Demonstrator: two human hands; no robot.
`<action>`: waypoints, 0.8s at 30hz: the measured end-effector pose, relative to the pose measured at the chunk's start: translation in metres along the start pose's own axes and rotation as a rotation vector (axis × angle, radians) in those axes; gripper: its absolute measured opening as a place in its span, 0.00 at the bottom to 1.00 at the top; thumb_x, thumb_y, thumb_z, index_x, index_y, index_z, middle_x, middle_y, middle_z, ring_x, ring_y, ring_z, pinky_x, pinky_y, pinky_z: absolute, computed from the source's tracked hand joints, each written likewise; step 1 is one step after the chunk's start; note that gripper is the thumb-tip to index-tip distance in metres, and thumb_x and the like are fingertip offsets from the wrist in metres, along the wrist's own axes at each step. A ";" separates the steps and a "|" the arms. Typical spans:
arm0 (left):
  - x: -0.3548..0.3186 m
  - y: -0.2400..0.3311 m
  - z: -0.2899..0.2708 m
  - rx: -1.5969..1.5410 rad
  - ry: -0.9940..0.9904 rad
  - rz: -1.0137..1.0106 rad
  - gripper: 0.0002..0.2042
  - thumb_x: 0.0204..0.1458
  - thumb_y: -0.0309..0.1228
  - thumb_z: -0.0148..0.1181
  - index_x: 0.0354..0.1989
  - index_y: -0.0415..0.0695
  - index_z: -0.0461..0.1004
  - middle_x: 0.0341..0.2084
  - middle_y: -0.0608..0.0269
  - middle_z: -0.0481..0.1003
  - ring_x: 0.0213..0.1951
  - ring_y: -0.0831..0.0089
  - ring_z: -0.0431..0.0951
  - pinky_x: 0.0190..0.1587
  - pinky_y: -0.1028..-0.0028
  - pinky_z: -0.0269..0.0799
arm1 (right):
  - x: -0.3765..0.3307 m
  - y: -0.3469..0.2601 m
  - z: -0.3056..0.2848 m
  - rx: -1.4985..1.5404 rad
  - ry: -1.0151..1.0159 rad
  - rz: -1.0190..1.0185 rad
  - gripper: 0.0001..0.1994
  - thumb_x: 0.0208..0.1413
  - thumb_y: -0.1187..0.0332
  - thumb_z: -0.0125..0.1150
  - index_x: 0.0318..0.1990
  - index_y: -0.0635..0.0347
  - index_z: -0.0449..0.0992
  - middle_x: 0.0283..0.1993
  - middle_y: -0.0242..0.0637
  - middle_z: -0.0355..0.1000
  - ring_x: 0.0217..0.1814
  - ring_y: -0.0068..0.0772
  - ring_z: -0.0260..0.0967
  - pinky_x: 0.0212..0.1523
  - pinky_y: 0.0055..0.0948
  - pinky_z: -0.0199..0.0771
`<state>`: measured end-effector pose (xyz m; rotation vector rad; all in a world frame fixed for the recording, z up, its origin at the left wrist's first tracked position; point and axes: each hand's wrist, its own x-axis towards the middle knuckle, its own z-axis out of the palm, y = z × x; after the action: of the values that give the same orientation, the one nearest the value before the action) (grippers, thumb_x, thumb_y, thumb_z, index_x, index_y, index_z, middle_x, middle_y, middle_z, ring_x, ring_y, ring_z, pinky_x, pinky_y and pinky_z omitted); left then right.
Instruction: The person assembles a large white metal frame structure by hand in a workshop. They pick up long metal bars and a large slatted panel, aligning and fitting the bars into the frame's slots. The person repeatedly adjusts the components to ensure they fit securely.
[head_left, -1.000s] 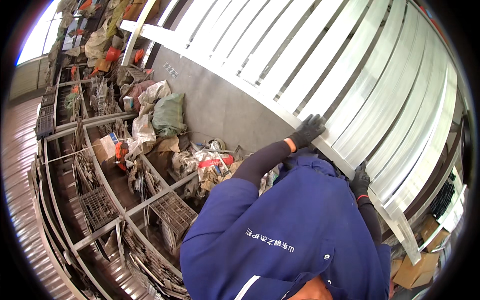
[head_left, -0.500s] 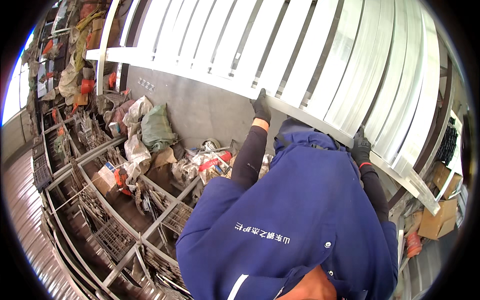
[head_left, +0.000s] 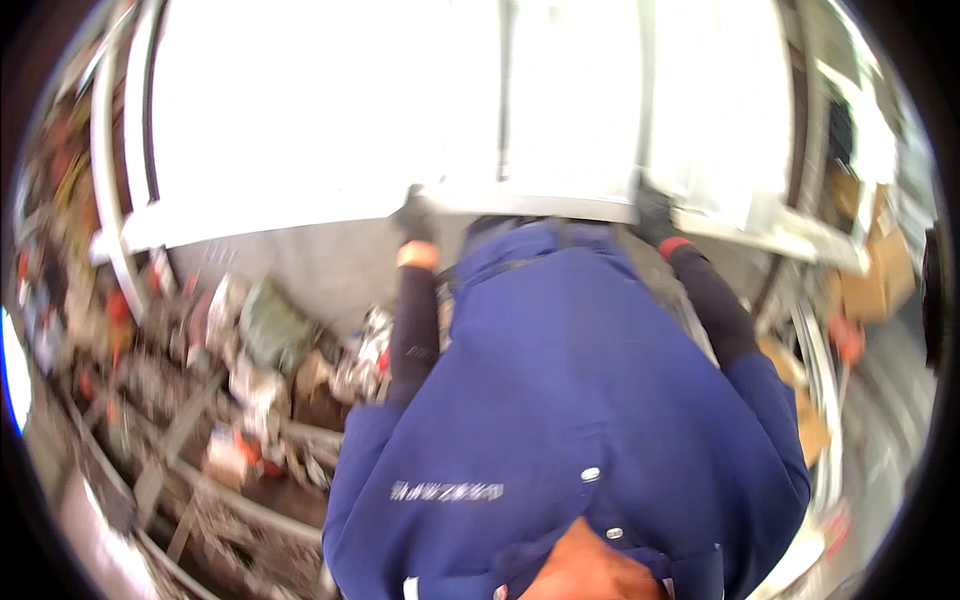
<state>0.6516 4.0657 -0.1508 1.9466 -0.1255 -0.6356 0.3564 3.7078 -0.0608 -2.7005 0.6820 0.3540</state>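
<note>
Hands (head_left: 413, 217) now farther apart along rail (head_left: 540, 205).

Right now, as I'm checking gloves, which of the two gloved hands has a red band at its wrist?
The right hand: a red band shows there; the left hand has none.

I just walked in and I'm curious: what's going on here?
A person in a blue jacket has both gloved hands at a long white rail, the left hand and the right hand set well apart along it. Bright white panels lie just beyond. Blur hides how firmly either hand grips. A green sack sits off to the left.
</note>
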 end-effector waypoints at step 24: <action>-0.063 0.051 0.142 -0.267 0.242 -0.206 0.26 0.61 0.44 0.38 0.62 0.40 0.52 0.54 0.55 0.63 0.52 0.63 0.65 0.56 0.67 0.61 | -0.193 0.356 -0.083 -0.195 0.356 0.560 0.11 0.47 0.62 0.52 0.34 0.58 0.71 0.35 0.43 0.71 0.36 0.45 0.71 0.33 0.41 0.72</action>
<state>0.5390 3.9496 -0.1281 1.7714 0.2999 -0.5149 0.0284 3.4608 -0.0152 -2.7324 1.5902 0.0631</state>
